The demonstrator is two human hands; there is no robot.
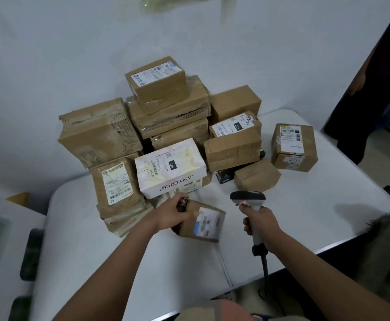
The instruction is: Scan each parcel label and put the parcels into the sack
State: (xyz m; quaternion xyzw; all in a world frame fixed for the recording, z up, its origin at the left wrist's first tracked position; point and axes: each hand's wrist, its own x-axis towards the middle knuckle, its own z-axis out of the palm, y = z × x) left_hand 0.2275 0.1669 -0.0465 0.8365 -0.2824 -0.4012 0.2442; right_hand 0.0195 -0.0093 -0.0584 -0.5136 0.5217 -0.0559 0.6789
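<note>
Bare forearms, no sleeves; salmon-pink garment (224,309) at bottom edge.
</note>
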